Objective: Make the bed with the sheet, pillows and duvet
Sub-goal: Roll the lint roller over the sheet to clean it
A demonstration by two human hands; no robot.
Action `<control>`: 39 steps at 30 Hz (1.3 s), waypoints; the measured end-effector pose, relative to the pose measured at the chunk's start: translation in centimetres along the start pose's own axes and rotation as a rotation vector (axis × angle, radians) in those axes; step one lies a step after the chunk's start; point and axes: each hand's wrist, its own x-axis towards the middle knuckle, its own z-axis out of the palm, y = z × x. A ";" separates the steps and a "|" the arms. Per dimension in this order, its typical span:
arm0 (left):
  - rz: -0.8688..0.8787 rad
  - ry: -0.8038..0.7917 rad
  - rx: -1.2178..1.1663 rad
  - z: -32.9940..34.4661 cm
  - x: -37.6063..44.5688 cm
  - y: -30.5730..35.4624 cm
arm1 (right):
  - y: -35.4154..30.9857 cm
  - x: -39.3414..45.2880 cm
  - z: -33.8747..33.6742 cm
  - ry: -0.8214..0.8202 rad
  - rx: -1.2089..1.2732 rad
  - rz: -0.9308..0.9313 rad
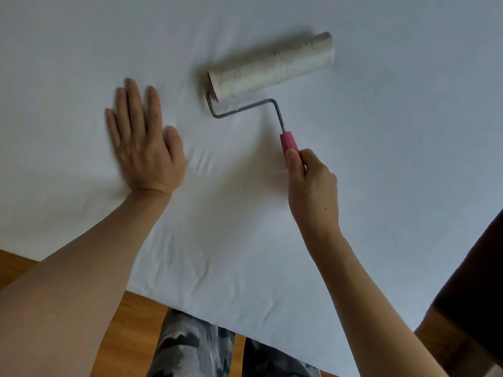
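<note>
Sheet: a white sheet [272, 240] covers the bed and fills most of the view; it lies flat, with small creases between the two hands and softer folds near the bed's near edge.
Left hand: the left hand [141, 142] lies palm down on the sheet, left of the roller; its fingers are straight and slightly apart, the thumb out to the side, holding nothing.
Right hand: the right hand [310, 183] grips the pink handle [290, 142] at its lower end, fingers curled round it and the thumb laid along the top.
Roller: a lint roller [272, 66] rests on the sheet beyond the hands; its pale, wrinkled drum lies slanted, the right end farther away, with a red cap at the left end.
Frame: a bent metal rod [245, 110] runs from the drum's left end across and down into the handle.
Floor: a wooden floor [136, 322] shows at the lower left, below the bed edge.
Legs: patterned grey trousers [190, 346] stand against the near edge of the bed.
Right edge: a dark shape [479, 281] lies at the lower right; what it is cannot be told.
Containers: none in view.
</note>
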 end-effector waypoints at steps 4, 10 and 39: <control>-0.006 -0.013 -0.006 -0.1 0.1 0.0 | 1.4 -1.9 -0.3 -0.009 0.008 0.029; 0.003 -0.017 -0.004 -0.3 0.2 0.1 | 7.0 -8.9 -1.4 -0.055 0.045 0.139; 0.013 -0.018 -0.014 -0.2 0.3 0.2 | -9.5 9.0 0.0 -0.065 0.000 -0.042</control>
